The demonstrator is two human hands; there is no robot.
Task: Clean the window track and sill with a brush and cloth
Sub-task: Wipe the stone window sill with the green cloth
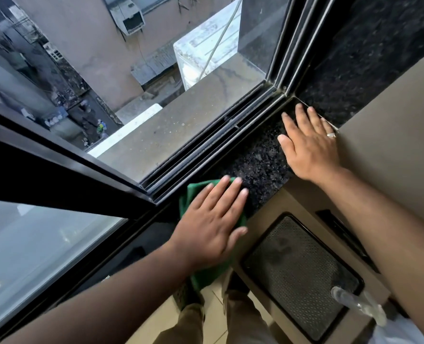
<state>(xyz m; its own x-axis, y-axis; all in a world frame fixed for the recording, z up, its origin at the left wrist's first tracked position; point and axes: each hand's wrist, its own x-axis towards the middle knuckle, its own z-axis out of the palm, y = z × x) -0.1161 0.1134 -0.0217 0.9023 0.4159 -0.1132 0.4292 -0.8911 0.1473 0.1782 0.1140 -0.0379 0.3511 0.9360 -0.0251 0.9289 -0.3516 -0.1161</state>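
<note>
A green cloth point(190, 194) lies on the dark speckled granite sill point(260, 160), and my left hand point(211, 222) presses flat on it with fingers spread. Part of the cloth hangs over the sill's near edge point(201, 276). My right hand point(310, 142) rests flat on the sill's far right end, fingers apart, a ring on one finger, holding nothing. The black window track point(206, 147) with several rails runs just beyond both hands. No brush is in view.
The sliding sash frame point(64, 175) crosses the left side, ending beside the cloth. Outside is a concrete ledge point(176, 120) and a deep drop to the street. A black mesh-topped unit point(300, 274) and a clear bottle point(359, 306) sit below at the right.
</note>
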